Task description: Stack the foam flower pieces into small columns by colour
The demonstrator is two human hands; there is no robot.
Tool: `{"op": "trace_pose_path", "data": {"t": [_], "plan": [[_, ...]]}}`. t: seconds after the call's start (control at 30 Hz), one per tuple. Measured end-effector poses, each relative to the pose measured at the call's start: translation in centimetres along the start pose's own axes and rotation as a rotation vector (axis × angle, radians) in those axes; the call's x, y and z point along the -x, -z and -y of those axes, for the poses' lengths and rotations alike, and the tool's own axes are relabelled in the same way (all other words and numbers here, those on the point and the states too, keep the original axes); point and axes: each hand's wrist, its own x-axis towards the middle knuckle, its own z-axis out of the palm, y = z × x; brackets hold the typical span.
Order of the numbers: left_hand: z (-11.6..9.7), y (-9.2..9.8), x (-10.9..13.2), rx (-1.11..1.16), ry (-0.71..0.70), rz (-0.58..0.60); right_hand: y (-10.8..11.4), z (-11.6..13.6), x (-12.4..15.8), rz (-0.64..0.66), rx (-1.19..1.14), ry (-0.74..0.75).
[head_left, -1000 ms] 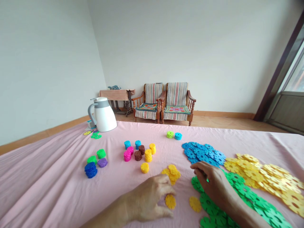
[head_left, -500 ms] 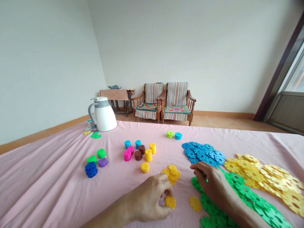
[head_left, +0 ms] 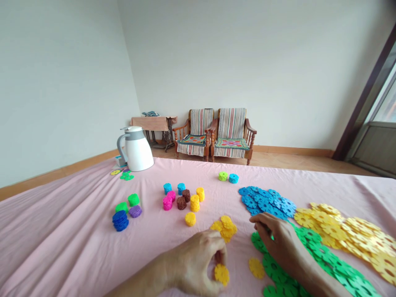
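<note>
My left hand (head_left: 198, 262) pinches a yellow snowflake disc (head_left: 222, 274) between thumb and fingers, holding it tilted on edge low over the pink cloth. Just past its knuckles lies a small heap of yellow discs (head_left: 227, 229). One single yellow disc (head_left: 256, 268) rests flat between my hands. My right hand (head_left: 275, 235) hovers above the pile of green discs (head_left: 318, 251), fingers loosely bent with no piece visible in them. Beyond it spreads a blue pile (head_left: 266, 201). Short yellow stacks (head_left: 194, 203) stand ahead of my left hand.
Brown stacks (head_left: 181, 202), pink stacks (head_left: 167, 202) and dark blue stacks (head_left: 120, 220) stand on the pink cloth (head_left: 77, 247). At the far left is a white jug (head_left: 137, 150). A large yellow pile (head_left: 337, 227) covers the right side. Two chairs (head_left: 232, 132) stand beyond the table.
My left hand has moved slightly toward me, and its yellow disc is lower. The right hand stays over the green pile. The whole view has shifted a little.
</note>
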Motion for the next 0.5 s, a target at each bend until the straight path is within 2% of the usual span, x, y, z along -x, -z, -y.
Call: {"op": "trace_pose_path", "data": {"t": [0.33,0.43,0.5], "plan": [[-0.1,-0.2,0.0,0.029,-0.056,-0.005,0.0,0.0,0.1,-0.005,0.004,0.004],[0.1,0.7,0.2,0.043,-0.054,-0.037,0.1,0.0,0.1,-0.007,0.007,0.011],[0.6,1.9,0.4,0.046,-0.018,-0.117,0.2,-0.1,0.1,-0.005,0.01,0.015]]}}
